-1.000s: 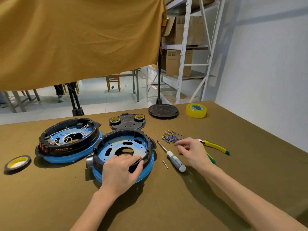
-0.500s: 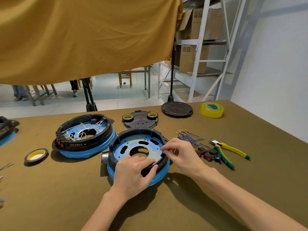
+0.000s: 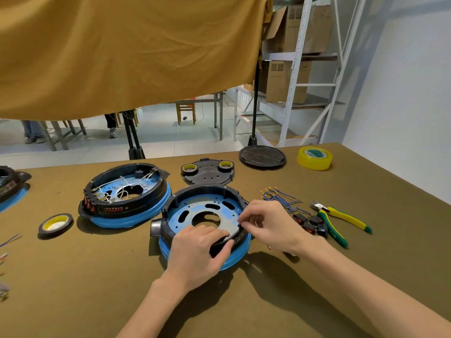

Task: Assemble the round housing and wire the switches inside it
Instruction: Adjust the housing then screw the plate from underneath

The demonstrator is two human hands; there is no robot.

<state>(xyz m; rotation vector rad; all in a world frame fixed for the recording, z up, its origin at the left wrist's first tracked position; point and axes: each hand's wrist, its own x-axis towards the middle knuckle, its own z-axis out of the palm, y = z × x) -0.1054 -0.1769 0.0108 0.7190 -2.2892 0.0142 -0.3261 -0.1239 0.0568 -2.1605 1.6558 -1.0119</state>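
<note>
An open round housing (image 3: 207,189), a black ring on a blue base with a slotted blue plate inside, lies in the middle of the table. My left hand (image 3: 197,250) grips its near rim, thumb outside and fingers over the edge. My right hand (image 3: 268,223) pinches at the right rim; what sits between its fingertips is hidden. Several small black switches with red rockers (image 3: 312,223) lie just right of that hand. Blue wires with brass terminals (image 3: 278,196) lie behind them.
A second housing (image 3: 127,193) with white wiring sits to the left, and part of a third (image 3: 9,186) shows at the left edge. Green-yellow pliers (image 3: 341,220) lie at the right. Black tape (image 3: 55,223), yellow tape (image 3: 314,158), a round lid (image 3: 262,157) and a cover plate (image 3: 207,170) stand around.
My right hand left the spot by the wires and screwdriver and came left onto the housing's right rim. The switches it covered now show. My left hand stayed on the near rim.
</note>
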